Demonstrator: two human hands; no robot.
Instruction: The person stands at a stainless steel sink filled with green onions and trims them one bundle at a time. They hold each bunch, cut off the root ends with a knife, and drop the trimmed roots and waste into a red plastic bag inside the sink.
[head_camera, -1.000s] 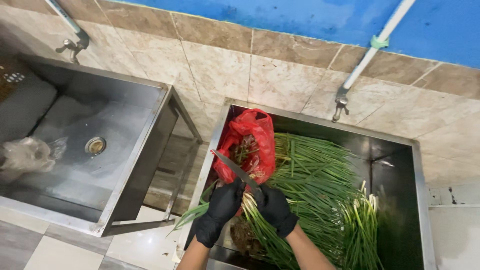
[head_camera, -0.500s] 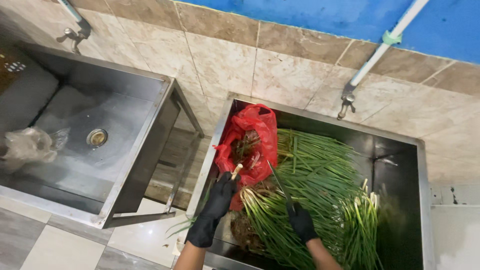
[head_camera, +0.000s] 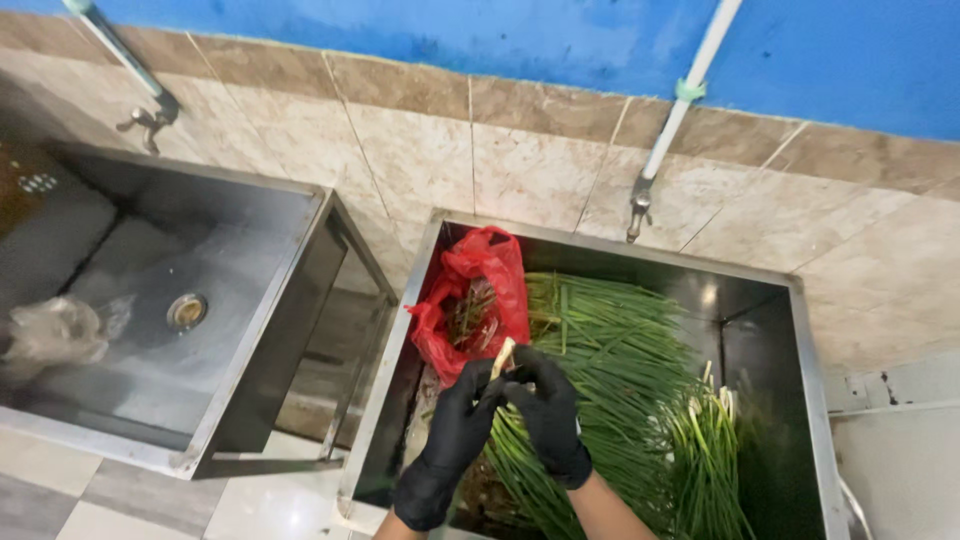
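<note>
Both gloved hands meeting over the right sink (head_camera: 800, 300), just in front of the red bag (head_camera: 470, 310). Left hand (head_camera: 455, 430) closed round the pale root end of a scallion (head_camera: 502, 357), thumb and fingers pinching it upright; right hand (head_camera: 548, 410) curled against the same stalk from the other side, fingers narrow, seemingly stripping its outer skin. No knife to be seen now; whether one lies under the right palm cannot be told.

Progress, as a judgement: early to middling. Bag, propped in the sink's near-left corner, holding only a small heap of trimmings. Large pile of greens (head_camera: 610, 350) filling the sink behind and right of the hands, plus a bunch with white bulbs (head_camera: 705, 420) toward the sink's right wall, looking untouched. Much left.

Against half a second ago: hands then apart, the right one low by the greens with a thin blade showing, the left holding the stalk near the bag; now drawn together on the stalk. Left sink (head_camera: 250, 300) with its drain and crumpled clear plastic (head_camera: 55, 330) unchanged.
</note>
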